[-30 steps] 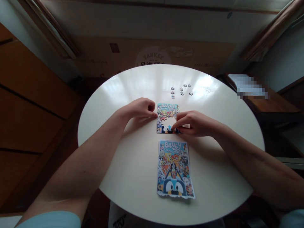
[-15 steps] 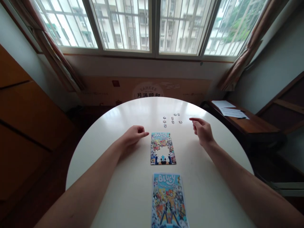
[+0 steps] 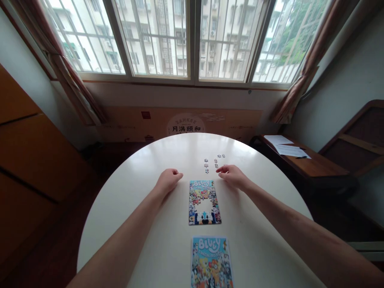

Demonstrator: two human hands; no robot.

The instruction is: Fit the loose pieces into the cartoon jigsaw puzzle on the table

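Note:
A partly assembled jigsaw puzzle (image 3: 193, 216) with a cartoon picture lies flat on the white round table, with a gap in its middle. My left hand (image 3: 169, 181) rests left of its top edge, fingers curled in and thumb pointing right; nothing shows in it. My right hand (image 3: 234, 177) is above the puzzle's right corner, index finger and thumb slightly apart, close to the loose pieces. Several loose puzzle pieces (image 3: 206, 165) lie beyond the puzzle in small groups. One loose piece on the right is hidden by my right hand.
Nearer to me on the table (image 3: 120, 240) lies a printed reference picture (image 3: 211, 260) with the same design, cut off by the frame's bottom. Off to the right, a brown wooden bench (image 3: 288, 160) holds paper sheets (image 3: 289, 150) and pens. Barred windows stand behind.
My right hand has moved left, from the table's right side to beside the loose pieces, and its thumb and index finger now point left. The view has tilted up slightly.

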